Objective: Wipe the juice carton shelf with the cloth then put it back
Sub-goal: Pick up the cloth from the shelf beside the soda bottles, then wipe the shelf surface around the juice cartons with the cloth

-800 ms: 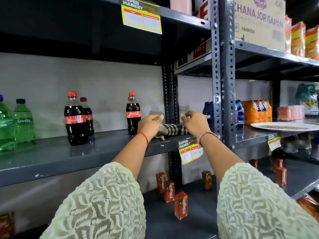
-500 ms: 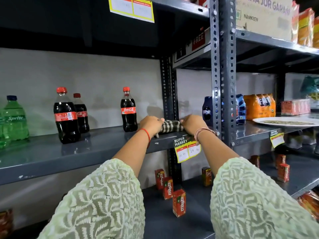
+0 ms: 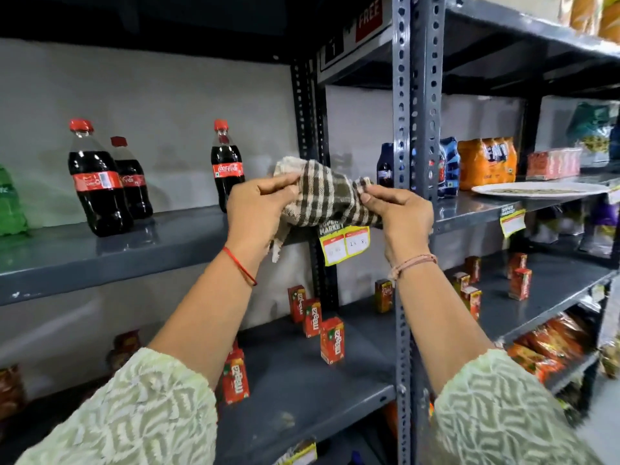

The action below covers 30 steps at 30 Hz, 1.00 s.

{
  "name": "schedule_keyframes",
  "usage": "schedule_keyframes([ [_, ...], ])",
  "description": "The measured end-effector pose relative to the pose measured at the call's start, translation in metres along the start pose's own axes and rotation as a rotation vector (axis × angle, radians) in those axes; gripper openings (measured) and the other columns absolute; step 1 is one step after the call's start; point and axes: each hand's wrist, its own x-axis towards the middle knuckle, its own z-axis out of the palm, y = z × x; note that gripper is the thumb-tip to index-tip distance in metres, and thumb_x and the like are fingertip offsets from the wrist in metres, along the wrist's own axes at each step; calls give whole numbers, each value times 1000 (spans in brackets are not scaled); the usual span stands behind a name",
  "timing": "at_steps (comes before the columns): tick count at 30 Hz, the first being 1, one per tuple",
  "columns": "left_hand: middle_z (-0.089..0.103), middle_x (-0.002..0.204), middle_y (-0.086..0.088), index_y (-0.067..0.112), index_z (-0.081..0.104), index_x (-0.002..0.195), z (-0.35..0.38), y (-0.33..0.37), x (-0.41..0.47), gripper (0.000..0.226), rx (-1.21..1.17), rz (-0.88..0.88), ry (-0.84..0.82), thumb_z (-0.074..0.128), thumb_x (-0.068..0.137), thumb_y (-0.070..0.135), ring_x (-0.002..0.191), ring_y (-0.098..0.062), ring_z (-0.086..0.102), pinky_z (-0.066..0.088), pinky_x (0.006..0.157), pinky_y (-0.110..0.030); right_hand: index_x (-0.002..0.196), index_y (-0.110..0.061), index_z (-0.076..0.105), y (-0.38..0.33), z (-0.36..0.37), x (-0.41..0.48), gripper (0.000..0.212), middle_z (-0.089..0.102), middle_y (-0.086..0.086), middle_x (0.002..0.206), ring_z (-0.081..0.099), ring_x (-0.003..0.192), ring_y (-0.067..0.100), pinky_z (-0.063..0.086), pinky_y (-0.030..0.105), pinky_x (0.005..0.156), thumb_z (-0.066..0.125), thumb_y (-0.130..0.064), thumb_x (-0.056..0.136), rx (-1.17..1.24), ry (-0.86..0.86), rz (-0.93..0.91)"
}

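A brown and cream checked cloth (image 3: 327,198) hangs in the air just in front of the bottle shelf's edge. My left hand (image 3: 256,213) pinches its left side and my right hand (image 3: 402,216) pinches its right side. Below lies the juice carton shelf (image 3: 295,374), a grey metal board with several small red juice cartons (image 3: 332,340) standing on it, some near the back wall and one by the left sleeve (image 3: 236,380). More red cartons (image 3: 520,283) stand on the same level to the right of the upright post.
Cola bottles (image 3: 97,182) (image 3: 226,166) and a green bottle (image 3: 10,203) stand on the upper shelf (image 3: 100,253). A perforated steel post (image 3: 406,229) splits the two bays. A white plate (image 3: 540,189), orange drink pack (image 3: 486,162) and yellow price tags (image 3: 345,245) sit right.
Both hands have lifted the cloth off the bottle shelf and drawn it toward me, spreading it between them. The camera has tilted down and moved closer.
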Motion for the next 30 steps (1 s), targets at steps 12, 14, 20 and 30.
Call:
schedule_keyframes([
  [12,58,118,-1,29,64,98,-10,-103,-124,33,-70,-149,-51,63,78,4,120,4,44,36,90,0,88,-4,72,88,-72,-92,21,70,11,94,65,87,14,54,21,84,73,6,70,-105,-14,140],
  [14,57,117,0,25,63,103,-15,-137,-132,32,-48,-265,-38,63,78,4,124,-2,40,34,95,-9,93,-2,72,115,-77,-99,22,70,14,104,63,93,16,50,27,91,73,3,71,-216,-31,198],
  [20,51,133,-18,1,61,110,-17,-213,-117,33,68,-495,-195,61,78,-2,124,-16,44,41,97,-20,96,-3,72,187,-91,-111,21,68,13,115,59,94,10,44,17,84,72,-4,76,-401,-40,306],
  [30,62,120,-20,-2,66,103,-8,-299,-116,25,348,-576,-227,59,79,-3,117,-28,54,40,106,-38,110,3,65,267,-106,-114,28,50,9,139,51,114,12,37,2,86,65,-2,83,-566,-245,449],
])
